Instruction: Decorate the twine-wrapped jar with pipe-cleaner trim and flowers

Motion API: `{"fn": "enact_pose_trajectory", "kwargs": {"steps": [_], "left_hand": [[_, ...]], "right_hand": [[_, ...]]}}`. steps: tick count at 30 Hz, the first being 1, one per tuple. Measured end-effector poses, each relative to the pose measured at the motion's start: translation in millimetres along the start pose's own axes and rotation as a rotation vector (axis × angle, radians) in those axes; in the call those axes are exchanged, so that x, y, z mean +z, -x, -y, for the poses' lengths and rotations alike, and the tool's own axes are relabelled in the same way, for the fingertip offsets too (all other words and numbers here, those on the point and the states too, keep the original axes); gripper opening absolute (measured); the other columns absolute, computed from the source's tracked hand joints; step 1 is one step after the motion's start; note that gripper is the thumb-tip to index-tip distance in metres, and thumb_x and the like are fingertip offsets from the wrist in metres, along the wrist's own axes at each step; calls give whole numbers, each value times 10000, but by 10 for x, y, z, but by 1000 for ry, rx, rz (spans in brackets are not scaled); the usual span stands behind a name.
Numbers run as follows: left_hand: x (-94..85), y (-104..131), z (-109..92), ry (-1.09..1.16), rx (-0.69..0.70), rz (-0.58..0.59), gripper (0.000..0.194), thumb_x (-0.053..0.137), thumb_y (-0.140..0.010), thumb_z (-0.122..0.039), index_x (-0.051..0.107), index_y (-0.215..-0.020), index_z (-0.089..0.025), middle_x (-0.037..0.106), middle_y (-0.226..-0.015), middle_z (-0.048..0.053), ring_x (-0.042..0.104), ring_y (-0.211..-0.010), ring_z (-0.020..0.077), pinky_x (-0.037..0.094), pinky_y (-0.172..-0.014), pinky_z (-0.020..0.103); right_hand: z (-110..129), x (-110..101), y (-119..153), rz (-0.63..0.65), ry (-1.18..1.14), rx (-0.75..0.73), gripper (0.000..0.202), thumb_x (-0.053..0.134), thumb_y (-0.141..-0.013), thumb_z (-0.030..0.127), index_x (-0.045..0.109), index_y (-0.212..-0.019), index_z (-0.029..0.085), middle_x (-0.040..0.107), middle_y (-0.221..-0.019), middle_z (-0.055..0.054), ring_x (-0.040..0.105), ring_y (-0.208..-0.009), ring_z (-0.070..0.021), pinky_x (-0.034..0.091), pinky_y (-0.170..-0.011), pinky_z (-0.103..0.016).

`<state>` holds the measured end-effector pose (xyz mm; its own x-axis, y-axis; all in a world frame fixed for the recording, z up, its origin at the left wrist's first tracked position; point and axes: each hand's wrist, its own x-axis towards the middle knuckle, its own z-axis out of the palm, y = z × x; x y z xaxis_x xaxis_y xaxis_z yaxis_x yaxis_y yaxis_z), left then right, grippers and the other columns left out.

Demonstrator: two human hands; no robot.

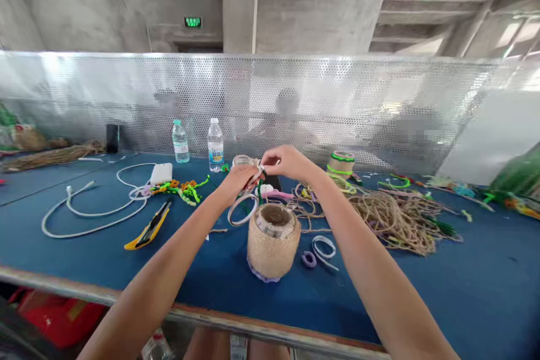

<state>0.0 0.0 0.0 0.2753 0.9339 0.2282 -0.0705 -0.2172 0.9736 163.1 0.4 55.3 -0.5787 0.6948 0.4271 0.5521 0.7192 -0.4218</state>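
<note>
Pinching a small white strip (262, 169) between their fingertips, the left hand (242, 180) and the right hand (289, 162) meet at twelve o'clock from the twine-wrapped jar (273, 247), which stands upright near the table's front edge with purple trim (264, 277) at its base. The curled fingers cover most of the strip, so its full length and exact shape cannot be told; a dark green strand (259, 191) shows just below them, its upper end lost among the fingers. At ten o'clock from the jar lies a white loop (242, 210), its right side near the green strand. A dark flat object (273, 181) behind the hands is mostly blocked by the right wrist, too little visible to name. Between three and four o'clock, a purple coil (309, 259) sits just beside a white curl (324, 252). Farther out at three o'clock, the heap of twine (396, 219) is partly hidden by the right forearm. The yellow cutter (149, 226) lies at nine o'clock, its blade hard to make out. At eight o'clock, below the table, a red item (59, 318) is cut by the edge. Reflections blur the perforated panel (202, 84).
</note>
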Motion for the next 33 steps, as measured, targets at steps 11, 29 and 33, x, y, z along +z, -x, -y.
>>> {"fn": "enact_pose_trajectory", "kwargs": {"steps": [11,29,33], "left_hand": [[-15,-11,-13,2,-55,31,134,540,-757,-189,621,-684,-111,550,-562,8,433,-458,57,298,-462,169],[-107,-53,37,-98,-2,29,277,568,-780,-426,591,-745,-152,471,-594,-19,407,-485,80,336,-504,218],[-111,15,-25,-256,118,64,190,692,-703,-310,600,-669,-147,467,-621,-33,369,-537,72,275,-526,211]], "right_hand": [[37,-57,39,-33,1,23,61,600,-670,151,657,-675,129,577,-591,7,489,-579,-90,348,-554,-214],[45,-178,100,-30,19,47,80,603,-700,212,638,-693,141,576,-620,-1,473,-590,-95,359,-570,-233],[7,-166,90,-5,8,60,105,588,-730,218,661,-736,142,616,-653,-15,512,-611,-104,382,-591,-238]]}}
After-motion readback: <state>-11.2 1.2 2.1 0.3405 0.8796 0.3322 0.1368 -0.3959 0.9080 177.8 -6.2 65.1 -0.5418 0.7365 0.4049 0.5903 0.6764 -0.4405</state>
